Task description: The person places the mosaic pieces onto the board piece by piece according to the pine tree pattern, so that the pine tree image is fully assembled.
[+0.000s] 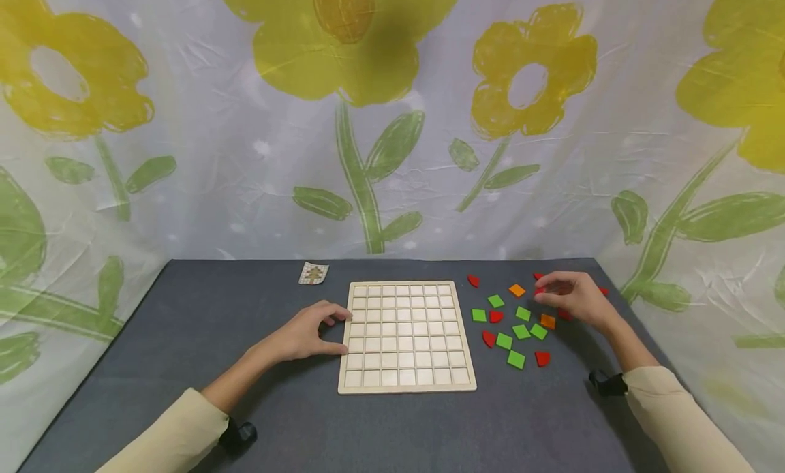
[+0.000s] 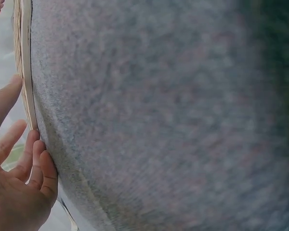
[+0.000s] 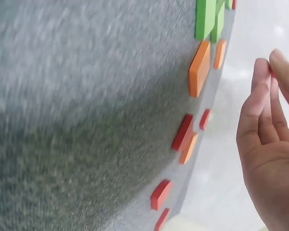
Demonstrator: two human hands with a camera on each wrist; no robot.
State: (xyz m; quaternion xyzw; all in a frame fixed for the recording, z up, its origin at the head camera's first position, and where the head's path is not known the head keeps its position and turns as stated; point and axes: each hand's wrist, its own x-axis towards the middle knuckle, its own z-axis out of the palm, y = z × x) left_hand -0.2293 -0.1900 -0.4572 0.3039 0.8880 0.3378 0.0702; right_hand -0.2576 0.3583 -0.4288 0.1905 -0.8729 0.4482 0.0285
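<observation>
While only the head view shows me the whole grid board (image 1: 405,337), the left hand (image 1: 306,333) rests wide against its left edge; right of it, the right hand (image 1: 576,296) pinches a red piece (image 1: 540,290).

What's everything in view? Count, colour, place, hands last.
grid board: 1, pale wood, centre
card: 1, cream-brown pattern, near grid board's far-left corner
green tiles: 7+, green, grid board's right
orange tiles: 3+, orange, grid board's right
red pieces: several, red, grid board's right
table: 1, dark grey, beneath
backdrop: 1, white with yellow flowers, behind
sleeves: 2, cream, forearms
wrist devices: 2, black, wrists
left hand: 1, bare, touching grid board's left edge
right hand: 1, bare, pinching red piece
</observation>
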